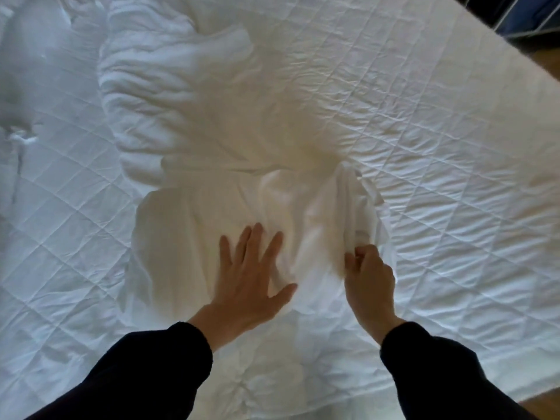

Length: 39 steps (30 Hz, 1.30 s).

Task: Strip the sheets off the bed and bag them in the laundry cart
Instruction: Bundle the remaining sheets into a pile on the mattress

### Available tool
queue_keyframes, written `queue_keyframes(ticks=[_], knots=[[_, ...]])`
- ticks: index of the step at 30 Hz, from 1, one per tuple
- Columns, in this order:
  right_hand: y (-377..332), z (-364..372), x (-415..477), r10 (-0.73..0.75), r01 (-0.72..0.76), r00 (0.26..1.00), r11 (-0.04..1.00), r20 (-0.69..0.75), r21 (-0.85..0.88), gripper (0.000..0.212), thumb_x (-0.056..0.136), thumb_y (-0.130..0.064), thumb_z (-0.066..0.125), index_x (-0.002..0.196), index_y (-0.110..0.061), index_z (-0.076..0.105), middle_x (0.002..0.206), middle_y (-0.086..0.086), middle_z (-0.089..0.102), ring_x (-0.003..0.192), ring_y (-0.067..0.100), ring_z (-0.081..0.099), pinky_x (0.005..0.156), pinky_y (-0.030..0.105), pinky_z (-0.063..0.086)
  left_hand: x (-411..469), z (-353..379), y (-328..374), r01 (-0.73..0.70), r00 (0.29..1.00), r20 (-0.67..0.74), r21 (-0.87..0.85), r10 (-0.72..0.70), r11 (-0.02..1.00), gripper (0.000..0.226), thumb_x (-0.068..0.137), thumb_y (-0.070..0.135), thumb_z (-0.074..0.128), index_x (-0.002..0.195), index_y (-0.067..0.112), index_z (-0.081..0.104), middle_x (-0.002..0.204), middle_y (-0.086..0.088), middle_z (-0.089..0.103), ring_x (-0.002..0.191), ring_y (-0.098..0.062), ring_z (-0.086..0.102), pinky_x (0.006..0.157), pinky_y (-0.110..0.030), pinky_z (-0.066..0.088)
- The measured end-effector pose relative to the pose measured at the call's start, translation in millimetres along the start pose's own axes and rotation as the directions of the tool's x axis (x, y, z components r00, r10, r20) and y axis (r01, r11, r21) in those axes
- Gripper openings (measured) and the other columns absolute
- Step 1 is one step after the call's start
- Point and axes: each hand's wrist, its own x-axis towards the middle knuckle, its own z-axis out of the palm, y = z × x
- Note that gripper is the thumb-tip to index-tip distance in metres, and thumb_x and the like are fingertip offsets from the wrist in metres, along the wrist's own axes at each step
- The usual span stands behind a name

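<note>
A white sheet [194, 110] lies gathered into a long, crumpled heap on the bed, thick with soft rolls and deep folds at its far end and flatter and smoother at its near end. Under the sheet and showing on every side of it is a white quilted mattress pad [430, 131], stitched in a diamond grid and lightly wrinkled.

On the near end of the sheet the left hand [248, 277] rests palm down, fingers straight and spread, thumb out to the side. Just to the right of it, also at the sheet's near end, the right hand [368, 277] is curled, pinching a raised, peaked fold of the cloth between thumb and fingers. Both arms wear dark, matt sleeves [136, 374]. Far right of the sheet, past the bed's edge, a strip of brown floor [542, 400] shows.
</note>
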Motion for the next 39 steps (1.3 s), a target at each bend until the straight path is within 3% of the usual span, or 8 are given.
queue_keyframes(ticks=[12,17,20,23,28,31,34,39], knots=[[9,-13,35,0.073,-0.045,0.981,0.986,-0.178,0.158,0.004,0.092,-0.01,0.056,0.093,-0.007,0.057,0.083,0.014,0.065,0.085,0.036,0.06,0.064,0.027,0.022,18,0,-28,0.049,0.997,0.047,0.111,-0.054,0.993,0.085,0.083,0.074,0.026,0.147,0.019,0.026,0.149,-0.022,0.033,0.136,-0.041,0.035,0.101,-0.073,0.024],[15,5,-26,0.085,-0.016,0.984,0.92,-0.158,0.393,0.034,0.086,-0.007,0.063,0.114,-0.013,0.045,0.093,0.003,0.06,0.086,0.028,0.063,0.074,0.028,0.041,-23,9,-16,-0.173,0.973,-0.139,0.093,0.184,0.981,0.098,0.069,0.065,0.059,0.143,0.008,0.028,0.146,-0.028,0.031,0.134,-0.044,0.036,0.107,-0.069,0.017],[29,22,-52,-0.178,0.185,0.973,0.982,-0.145,0.032,0.074,0.062,0.001,0.075,0.127,-0.005,0.041,0.129,0.02,0.046,0.111,0.034,0.049,0.094,0.039,0.041,-33,17,-12,-0.231,0.97,-0.022,0.225,0.241,0.947,0.112,0.047,0.039,0.085,0.141,0.009,0.032,0.143,-0.031,0.035,0.131,-0.046,0.04,0.102,-0.072,0.023],[22,34,-57,-0.428,0.393,0.904,0.842,-0.015,-0.371,0.104,0.049,-0.007,0.083,0.14,-0.012,0.033,0.149,0.03,0.023,0.135,0.041,0.029,0.107,0.051,0.023,-16,15,-20,-0.14,0.989,-0.016,0.233,0.148,0.962,0.106,0.044,0.012,0.085,0.138,0.017,0.036,0.141,-0.022,0.046,0.126,-0.04,0.048,0.102,-0.065,0.03],[-2,30,-18,-0.577,0.539,0.807,0.632,0.127,-0.556,0.098,0.055,-0.013,0.087,0.141,-0.02,0.041,0.15,0.024,0.031,0.14,0.04,0.029,0.108,0.059,0.017,4,-16,-36,-0.234,0.966,-0.093,0.082,0.241,0.969,0.097,0.043,0.005,0.08,0.131,0.023,0.043,0.123,-0.001,0.062,0.104,-0.026,0.063,0.082,-0.041,0.05],[-14,18,6,-0.616,0.618,0.761,0.595,0.203,-0.514,0.089,0.036,-0.024,0.093,0.117,-0.015,0.055,0.124,0.018,0.057,0.124,0.036,0.051,0.103,0.057,0.025,8,-35,-49,-0.16,0.975,-0.127,0.166,0.182,0.973,0.107,0.04,0.02,0.089,0.135,0.017,0.04,0.115,-0.006,0.063,0.099,-0.029,0.064,0.085,-0.047,0.048],[-25,11,14,-0.636,0.69,0.715,0.576,0.29,-0.438,0.076,0.023,-0.027,0.094,0.092,-0.018,0.061,0.081,0.001,0.062,0.075,0.025,0.064,0.077,0.04,0.047,0,-40,-60,-0.014,0.997,-0.074,0.27,0.036,0.963,0.121,0.023,0.038,0.093,0.131,0.012,0.045,0.103,-0.016,0.063,0.095,-0.039,0.063,0.086,-0.066,0.041],[-56,-4,19,-0.599,0.727,0.686,0.581,0.412,-0.365,0.062,0.023,-0.035,0.088,0.08,-0.026,0.064,0.061,-0.007,0.058,0.047,0.015,0.06,0.048,0.022,0.045,-8,-53,-75,-0.087,0.996,-0.016,0.179,0.092,0.98,0.101,0.018,0.034,0.091,0.108,0.018,0.047,0.068,0.0,0.063,0.056,-0.023,0.063,0.046,-0.037,0.052]])
